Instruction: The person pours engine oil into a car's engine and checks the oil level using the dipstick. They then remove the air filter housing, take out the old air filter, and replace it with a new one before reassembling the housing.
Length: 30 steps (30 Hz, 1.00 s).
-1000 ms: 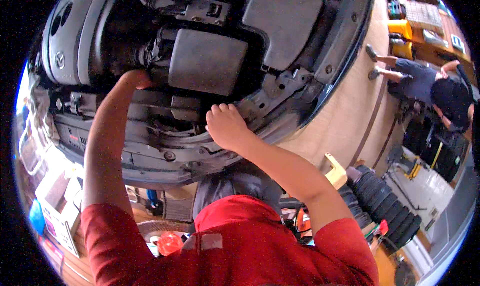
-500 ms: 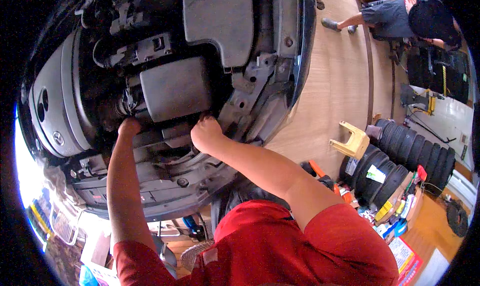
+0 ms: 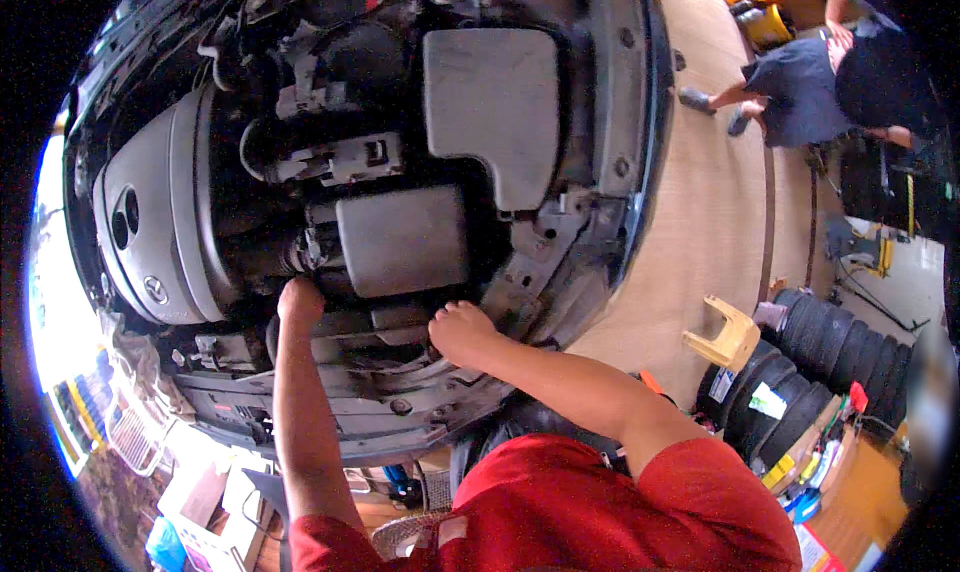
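Note:
I lean over the open engine bay of a car. My left hand (image 3: 300, 304) reaches down beside the ribbed intake hose (image 3: 290, 257), its fingers hidden among the parts. Curled closed, my right hand (image 3: 463, 332) sits just below the near right corner of the grey air filter box cover (image 3: 402, 242); whatever its fingers grip is out of sight. A dark duct piece (image 3: 400, 317) lies between my hands. To the left is the grey plastic engine cover (image 3: 155, 217), and farther back an L-shaped grey cover (image 3: 495, 102).
The car's front panel (image 3: 340, 422) runs between my body and the bay. On the right are a cream step stool (image 3: 725, 334), stacked tyres (image 3: 840, 342) and a cluttered bench (image 3: 850, 472). Another person (image 3: 810, 92) stands at the far right. A white wire rack (image 3: 135, 432) is at lower left.
The whole view has shifted, so the car and my arms appear farther right and lower. Both hands keep nearly the same places against the engine parts.

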Tool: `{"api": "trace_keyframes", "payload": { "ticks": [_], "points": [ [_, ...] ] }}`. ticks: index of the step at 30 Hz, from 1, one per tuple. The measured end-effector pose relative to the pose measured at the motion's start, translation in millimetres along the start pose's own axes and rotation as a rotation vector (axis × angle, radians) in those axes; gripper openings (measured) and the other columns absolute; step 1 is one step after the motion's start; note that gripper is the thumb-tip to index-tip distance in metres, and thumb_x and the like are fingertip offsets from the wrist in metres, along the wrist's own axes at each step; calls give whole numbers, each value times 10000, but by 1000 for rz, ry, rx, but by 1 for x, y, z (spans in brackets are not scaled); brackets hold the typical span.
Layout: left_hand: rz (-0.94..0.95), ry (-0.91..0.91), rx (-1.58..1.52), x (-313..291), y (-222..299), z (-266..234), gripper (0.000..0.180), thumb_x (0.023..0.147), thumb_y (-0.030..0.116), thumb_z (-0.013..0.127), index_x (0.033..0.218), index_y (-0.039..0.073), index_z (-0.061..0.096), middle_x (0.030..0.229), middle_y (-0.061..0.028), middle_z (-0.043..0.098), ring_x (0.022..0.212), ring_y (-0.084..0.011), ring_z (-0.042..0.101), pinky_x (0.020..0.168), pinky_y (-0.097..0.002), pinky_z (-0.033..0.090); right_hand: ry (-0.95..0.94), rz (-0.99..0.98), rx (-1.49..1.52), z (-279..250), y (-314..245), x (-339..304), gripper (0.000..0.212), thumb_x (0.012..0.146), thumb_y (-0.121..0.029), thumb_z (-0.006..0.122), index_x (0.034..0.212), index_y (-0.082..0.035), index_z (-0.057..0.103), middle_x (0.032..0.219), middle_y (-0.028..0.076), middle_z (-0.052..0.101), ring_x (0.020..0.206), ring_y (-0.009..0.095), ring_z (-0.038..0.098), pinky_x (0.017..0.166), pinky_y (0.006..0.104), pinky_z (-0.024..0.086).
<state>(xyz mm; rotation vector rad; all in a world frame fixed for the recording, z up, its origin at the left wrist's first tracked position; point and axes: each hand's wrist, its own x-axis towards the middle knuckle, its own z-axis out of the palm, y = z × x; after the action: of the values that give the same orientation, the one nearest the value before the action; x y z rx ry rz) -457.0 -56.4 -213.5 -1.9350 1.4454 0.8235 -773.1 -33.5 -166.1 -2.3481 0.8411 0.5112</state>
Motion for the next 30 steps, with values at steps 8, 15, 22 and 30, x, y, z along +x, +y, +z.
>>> {"api": "trace_keyframes", "payload": {
  "ticks": [8,15,22,30],
  "points": [
    [-72,276,-1796,-185,104,36,255,944,165,513,1107,-22,571,1087,-149,612,1029,-298,603,868,-399,503,545,51,407,-82,26,-31,397,825,-157,633,1153,31,510,1199,205,521,1052,373,538,892,409,467],
    [-151,-377,-2901,-147,178,59,583,991,423,341,1392,2,291,1468,-149,286,1381,-324,219,1135,-489,179,541,146,335,-130,41,12,510,838,-190,642,1237,59,443,1262,246,468,1150,395,480,988,427,404],
    [-198,-548,-3226,-108,206,51,342,963,354,395,1199,132,502,1288,-52,481,1226,-240,375,1074,-431,242,487,134,236,-146,49,58,514,844,-249,650,1220,55,476,1238,247,494,1129,404,496,967,440,419],
    [-438,-127,-3342,-70,233,42,474,946,415,431,1291,93,463,1316,-71,486,1211,-236,448,1035,-389,342,254,91,304,-156,55,95,494,838,-295,666,1180,38,540,1219,232,534,1120,393,520,960,415,426]
  ]
}}
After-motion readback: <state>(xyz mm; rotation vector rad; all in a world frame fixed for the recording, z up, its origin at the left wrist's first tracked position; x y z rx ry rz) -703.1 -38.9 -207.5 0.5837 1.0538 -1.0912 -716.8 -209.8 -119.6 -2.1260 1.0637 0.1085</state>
